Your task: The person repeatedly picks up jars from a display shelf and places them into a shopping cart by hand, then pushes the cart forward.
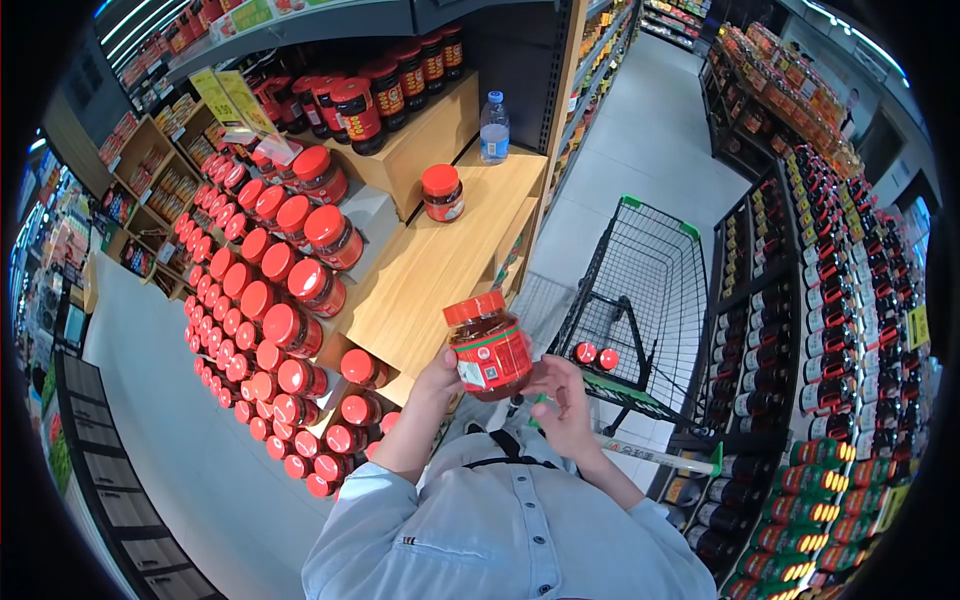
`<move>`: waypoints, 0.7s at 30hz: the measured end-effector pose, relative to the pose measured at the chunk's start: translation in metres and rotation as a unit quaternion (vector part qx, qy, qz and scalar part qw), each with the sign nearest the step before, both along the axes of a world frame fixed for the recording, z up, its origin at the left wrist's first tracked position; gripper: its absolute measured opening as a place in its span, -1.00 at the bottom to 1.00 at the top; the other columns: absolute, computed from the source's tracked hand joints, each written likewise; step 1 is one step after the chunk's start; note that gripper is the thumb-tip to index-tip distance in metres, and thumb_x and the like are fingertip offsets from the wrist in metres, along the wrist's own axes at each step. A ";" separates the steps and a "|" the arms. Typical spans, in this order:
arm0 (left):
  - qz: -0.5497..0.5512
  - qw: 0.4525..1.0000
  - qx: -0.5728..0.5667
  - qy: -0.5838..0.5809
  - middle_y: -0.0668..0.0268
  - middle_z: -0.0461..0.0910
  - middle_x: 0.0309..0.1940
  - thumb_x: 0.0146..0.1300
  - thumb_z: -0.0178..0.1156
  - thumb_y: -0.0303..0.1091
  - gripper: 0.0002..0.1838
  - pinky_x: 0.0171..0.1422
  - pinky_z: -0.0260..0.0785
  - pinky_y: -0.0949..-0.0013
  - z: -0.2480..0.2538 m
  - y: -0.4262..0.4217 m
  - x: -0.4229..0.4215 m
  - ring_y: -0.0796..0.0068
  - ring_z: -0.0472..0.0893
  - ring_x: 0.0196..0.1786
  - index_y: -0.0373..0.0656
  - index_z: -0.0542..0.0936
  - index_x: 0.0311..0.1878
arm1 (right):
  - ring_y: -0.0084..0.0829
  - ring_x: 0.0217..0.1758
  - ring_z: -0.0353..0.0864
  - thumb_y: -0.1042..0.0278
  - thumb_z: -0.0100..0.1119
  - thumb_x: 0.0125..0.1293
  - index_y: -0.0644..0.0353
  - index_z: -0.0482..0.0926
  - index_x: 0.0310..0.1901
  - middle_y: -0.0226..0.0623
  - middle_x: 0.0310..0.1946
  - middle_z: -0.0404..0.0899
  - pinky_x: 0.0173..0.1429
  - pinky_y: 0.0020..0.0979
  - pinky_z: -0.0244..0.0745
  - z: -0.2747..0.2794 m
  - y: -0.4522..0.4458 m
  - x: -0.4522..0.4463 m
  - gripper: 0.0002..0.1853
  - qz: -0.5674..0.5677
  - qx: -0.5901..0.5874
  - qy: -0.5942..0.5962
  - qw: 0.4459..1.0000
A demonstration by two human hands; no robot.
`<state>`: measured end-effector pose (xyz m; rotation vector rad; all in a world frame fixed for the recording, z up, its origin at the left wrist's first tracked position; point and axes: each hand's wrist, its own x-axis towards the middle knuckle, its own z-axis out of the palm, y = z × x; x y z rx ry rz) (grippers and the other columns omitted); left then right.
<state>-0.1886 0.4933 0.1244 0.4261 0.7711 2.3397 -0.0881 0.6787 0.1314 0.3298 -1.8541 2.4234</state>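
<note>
A glass jar of dark red sauce (490, 345) with a red lid and a red label is held in front of my chest, slightly tilted. My left hand (437, 388) is closed around its left side, the fingers partly hidden behind the glass. My right hand (565, 400) has bent fingers against the jar's lower right side. Beyond the jar, a similar red-lidded jar (442, 193) stands alone on the wooden shelf (425, 275). Rows of red-lidded jars (280, 325) fill the stepped display on the left.
A shopping cart (640, 300) with green corners stands to the right, two red-lidded jars (597, 356) in it. A water bottle (494, 128) sits at the shelf's back corner. Bottle shelves (830, 330) line the right side, and an aisle floor (625, 140) runs ahead.
</note>
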 end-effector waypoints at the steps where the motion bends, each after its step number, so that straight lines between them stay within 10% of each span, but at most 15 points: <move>1: -0.012 1.000 0.013 -0.007 -0.04 0.47 0.18 -0.36 0.56 0.38 0.31 0.38 0.39 0.04 -0.002 0.002 0.005 0.10 0.53 0.25 -0.30 0.23 0.38 | -0.28 0.15 0.56 0.37 0.31 0.30 0.28 0.14 0.36 -0.06 0.19 0.41 0.24 -0.28 0.47 0.006 -0.006 0.001 -0.31 -0.009 0.028 0.049 0.998; 14: -0.077 0.991 0.104 0.018 -0.02 0.49 0.19 -0.26 0.55 0.34 0.26 0.36 0.43 0.03 -0.013 0.016 0.003 0.11 0.54 0.25 -0.30 0.22 0.40 | -0.28 0.32 0.42 0.26 0.43 0.21 0.27 0.01 0.42 -0.04 0.34 0.24 0.32 -0.24 0.41 0.010 -0.009 0.012 -0.10 -0.036 0.123 0.077 0.989; 21: -0.012 0.975 -0.217 0.054 0.14 0.39 0.33 -0.01 0.47 0.24 0.14 0.41 0.28 0.27 0.001 0.008 0.015 0.33 0.41 0.36 -0.27 0.15 0.46 | -0.18 0.34 0.44 0.28 0.42 0.21 0.28 0.02 0.40 0.00 0.33 0.31 0.31 -0.22 0.46 -0.004 -0.014 0.002 -0.12 -0.071 -0.014 -0.060 0.996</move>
